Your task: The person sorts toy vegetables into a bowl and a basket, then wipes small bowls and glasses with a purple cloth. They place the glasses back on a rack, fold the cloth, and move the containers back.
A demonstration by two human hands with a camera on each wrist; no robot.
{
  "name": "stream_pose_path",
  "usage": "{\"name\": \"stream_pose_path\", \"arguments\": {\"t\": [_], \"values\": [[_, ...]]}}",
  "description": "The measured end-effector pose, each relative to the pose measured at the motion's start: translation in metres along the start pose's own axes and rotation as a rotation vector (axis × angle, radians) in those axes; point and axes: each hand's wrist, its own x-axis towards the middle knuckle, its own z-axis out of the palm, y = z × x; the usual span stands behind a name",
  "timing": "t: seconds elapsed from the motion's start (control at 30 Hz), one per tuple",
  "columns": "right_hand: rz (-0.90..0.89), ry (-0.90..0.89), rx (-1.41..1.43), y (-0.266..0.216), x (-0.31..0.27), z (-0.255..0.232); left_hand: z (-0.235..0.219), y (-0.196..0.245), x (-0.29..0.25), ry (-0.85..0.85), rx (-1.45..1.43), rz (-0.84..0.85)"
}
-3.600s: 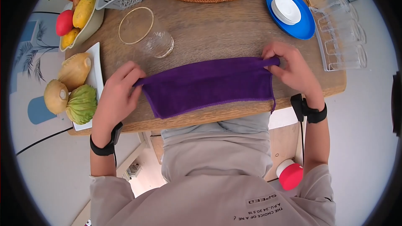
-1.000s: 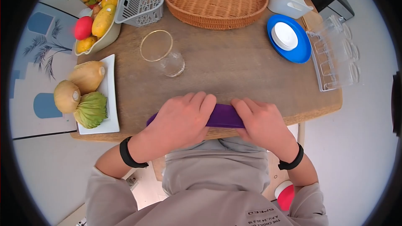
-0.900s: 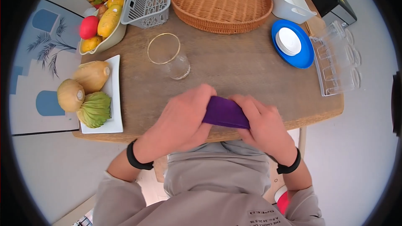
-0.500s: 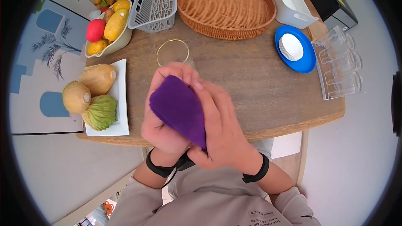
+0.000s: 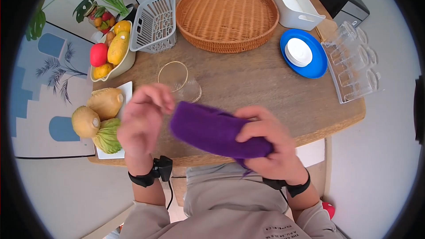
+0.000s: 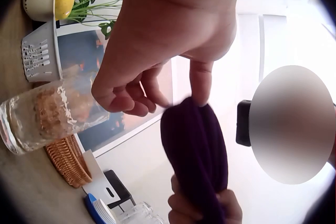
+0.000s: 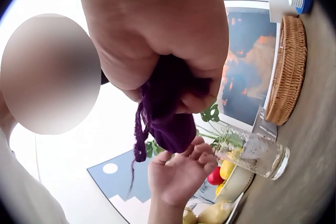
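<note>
A purple cloth, folded into a thick strip, is held up over the front of the table by my right hand. The right fingers and thumb wrap one end, and a loose string dangles below it. At the far end of the cloth, my left hand has its fingers loosely bent and grips nothing. From the left wrist, the left fingertips show right at the top of the cloth. The right wrist view has the left palm facing the cloth. Just beyond the left hand stands a gold-rimmed glass.
A white plate of vegetables sits at the left, below a fruit bowl. Along the back stand a grey basket, a wicker tray and a white bin. Right: a blue plate bearing small white dishes, and racked glasses.
The cloth went from spread flat between both hands to a thick folded strip. My left hand has let go and moved left; the right keeps hold of one end.
</note>
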Motion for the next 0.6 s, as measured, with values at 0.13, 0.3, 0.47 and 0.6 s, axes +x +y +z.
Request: {"name": "stream_pose_path", "arguments": {"t": [0.13,0.3,0.47,0.6], "values": [[0.187,0.209,0.144,-0.007,-0.015,-0.029,-0.009,-0.002,0.008,0.433,0.564,0.25],[0.283,0.31,0.145,-0.008,-0.018,-0.047,0.009,-0.033,0.023,0.247,0.901,0.035],[0.249,0.271,0.153,-0.022,-0.012,-0.059,0.024,-0.043,0.022,0.145,0.951,-0.043],[0.198,0.172,0.084,-0.039,0.012,-0.059,0.055,-0.049,0.011,0.047,0.961,-0.028]]}}
